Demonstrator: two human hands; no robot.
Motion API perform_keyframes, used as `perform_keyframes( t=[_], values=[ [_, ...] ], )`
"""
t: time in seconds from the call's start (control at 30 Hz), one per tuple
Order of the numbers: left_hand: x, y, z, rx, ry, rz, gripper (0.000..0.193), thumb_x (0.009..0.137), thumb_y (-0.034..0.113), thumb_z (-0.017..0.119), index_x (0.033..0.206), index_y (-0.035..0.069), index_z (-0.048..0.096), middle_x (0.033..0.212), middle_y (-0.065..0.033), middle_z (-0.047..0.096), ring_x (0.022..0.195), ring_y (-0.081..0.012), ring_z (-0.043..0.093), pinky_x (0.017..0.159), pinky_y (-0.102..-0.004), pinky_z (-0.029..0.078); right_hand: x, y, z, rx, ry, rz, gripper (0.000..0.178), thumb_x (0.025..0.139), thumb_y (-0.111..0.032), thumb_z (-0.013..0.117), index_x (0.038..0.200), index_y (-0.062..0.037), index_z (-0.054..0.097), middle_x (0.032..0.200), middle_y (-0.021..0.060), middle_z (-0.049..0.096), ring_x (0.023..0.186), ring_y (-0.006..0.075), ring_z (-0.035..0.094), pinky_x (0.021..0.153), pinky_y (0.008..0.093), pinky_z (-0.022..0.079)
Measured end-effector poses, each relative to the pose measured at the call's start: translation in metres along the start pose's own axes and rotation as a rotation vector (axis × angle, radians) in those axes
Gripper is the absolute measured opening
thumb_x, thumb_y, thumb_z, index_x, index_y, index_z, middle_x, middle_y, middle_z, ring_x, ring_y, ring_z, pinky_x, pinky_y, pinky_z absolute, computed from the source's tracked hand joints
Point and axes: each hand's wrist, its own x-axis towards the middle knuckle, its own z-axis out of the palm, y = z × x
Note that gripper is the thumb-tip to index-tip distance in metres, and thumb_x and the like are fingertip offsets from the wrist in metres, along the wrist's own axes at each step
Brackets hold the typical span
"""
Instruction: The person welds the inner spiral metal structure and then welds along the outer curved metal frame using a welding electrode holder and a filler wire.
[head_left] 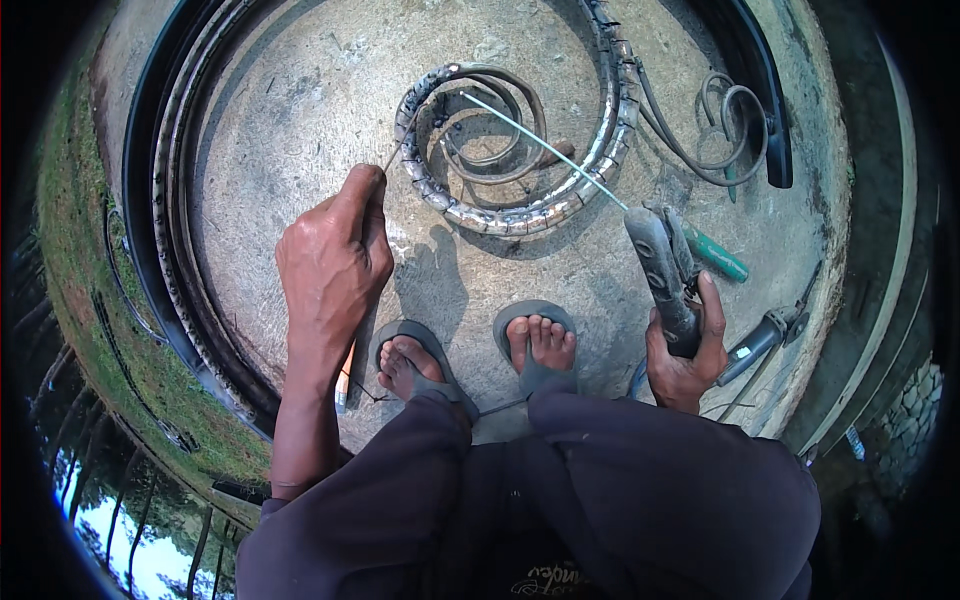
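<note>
Right grip (688,358) around electrode holder (655,262)

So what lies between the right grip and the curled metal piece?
In the head view, the dark holder in the right grip, then the pale rod fixed to it, which crosses the curled metal piece.

The thin rod (545,150) is showing a pale, whitish mint green, while the rod holder (663,270) is looking dark grey to black. The curled metal piece (510,221) is gleaming silver, with dark cross bands repeating along it and brownish patches breaking in. Beside the holder, a tubular handle (718,256) is standing out in deep green. The concrete slab (300,120) is spreading mottled grey-beige with darker specks. The trousers (400,500) are reading dark purplish navy, the sandals (458,378) are appearing charcoal, and the grass (85,220) is mixing green with brown.
</note>
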Motion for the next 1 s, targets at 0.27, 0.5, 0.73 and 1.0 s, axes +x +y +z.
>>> perform_keyframes(
  t=[0.27,0.5,0.73,1.0],
  values=[
    [0.0,0.0,0.0,-0.001,-0.018,-0.022,0.012,0.097,0.016,0.062,0.107,0.012,0.068,0.074,-0.0221,0.065,0.069,-0.0417,0.067,0.061,-0.047,0.048,0.008,-0.007,0.003,-0.016,-0.014,-0.05,0.078,0.075,0.009,0.077,0.146,-0.0018,0.045,0.089,0.0142,0.07,0.079,0.0182,0.069,0.072,0.028,0.052],
    [0.004,0.001,0.002,0.037,0.009,0.027,0.012,0.095,0.017,0.062,0.107,0.014,0.064,0.072,-0.0139,0.067,0.062,-0.035,0.066,0.057,-0.0454,0.049,0.009,-0.007,0.004,-0.005,-0.03,-0.051,0.076,0.074,0.01,0.076,0.143,0.0018,0.047,0.099,0.0181,0.069,0.085,0.0239,0.07,0.075,0.0314,0.055],
    [0.01,0.004,0.006,0.035,-0.008,0.012,0.012,0.095,0.017,0.062,0.107,0.015,0.064,0.072,-0.014,0.067,0.064,-0.0351,0.067,0.058,-0.0461,0.049,0.007,-0.005,0.006,0.035,-0.01,-0.039,0.071,0.068,0.014,0.072,0.136,0.0073,0.051,0.124,0.0255,0.066,0.104,0.0371,0.072,0.084,0.0372,0.059],
    [0.013,0.002,0.007,0.028,0.0,0.01,0.012,0.095,0.017,0.061,0.106,0.014,0.063,0.074,-0.0148,0.068,0.065,-0.0363,0.067,0.058,-0.0466,0.049,0.01,-0.007,0.006,0.059,-0.017,-0.049,0.073,0.067,0.014,0.073,0.137,0.0074,0.051,0.126,0.0259,0.065,0.105,0.0366,0.072,0.085,0.037,0.059]
  ],
)
